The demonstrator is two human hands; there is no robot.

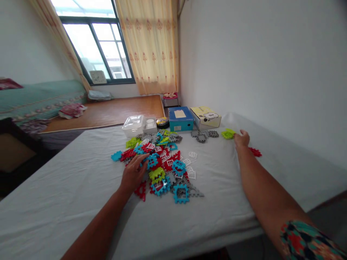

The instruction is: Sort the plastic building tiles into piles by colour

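Observation:
My left hand (pixel 134 172) is over the left side of a loose heap of plastic interlocking building pieces. Its fingers close on the edge of a blue square building piece (pixel 152 161). Reaching far to the right, my right hand (pixel 242 138) has its fingertips at the edge of a lime-green building piece (pixel 228 134). A red building piece (pixel 255 152) lies just right of that wrist, partly hidden by the arm. In the heap are red, blue, lime and grey pieces, and white window-frame pieces (pixel 192 155).
Grey pieces (pixel 202 138) form a separate group before a blue box (pixel 181 119) and a yellow cartoon box (pixel 206 117). A clear plastic container (pixel 133 125), a white box (pixel 150 125) and a round tin (pixel 162 122) stand behind the heap. A wall borders the cloth-covered table (pixel 67 187) at right.

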